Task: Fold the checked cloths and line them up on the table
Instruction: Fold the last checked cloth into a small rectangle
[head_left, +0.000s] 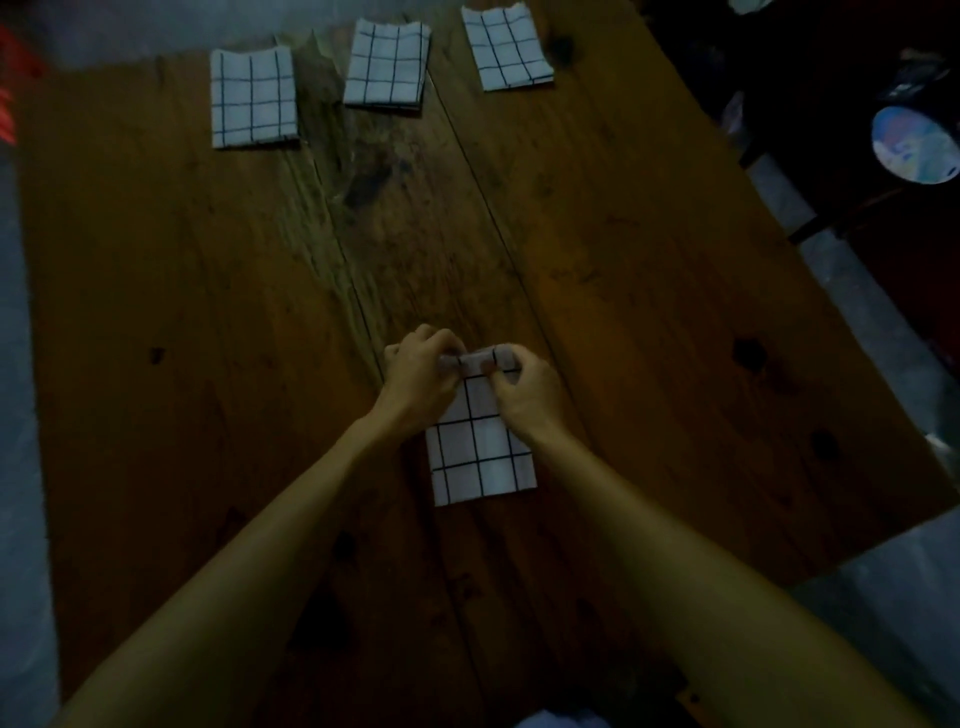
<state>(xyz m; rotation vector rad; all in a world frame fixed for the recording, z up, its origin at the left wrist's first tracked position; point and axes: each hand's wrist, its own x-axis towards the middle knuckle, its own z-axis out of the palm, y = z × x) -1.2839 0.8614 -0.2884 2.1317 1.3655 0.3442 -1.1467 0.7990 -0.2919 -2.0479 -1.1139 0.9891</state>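
Two bare forearms reach in from the near edge over the dark brown plank table (156, 312). The left hand (418, 376) pinches the far left corner of a white cloth with thin black checks (478, 457), fingers curled over the fabric. Just beside it, the right hand (527, 387) pinches the far right corner of the same cloth, whose far edge is lifted and rolled toward the person while its near part lies flat on the table.

Along the far edge lie three folded white checked cloths, well apart from the hands: the left folded cloth (253, 97), the middle folded cloth (387, 63) and the right folded cloth (506, 48). Off the table at far right sits a pale round object (915, 144), too blurred to identify.
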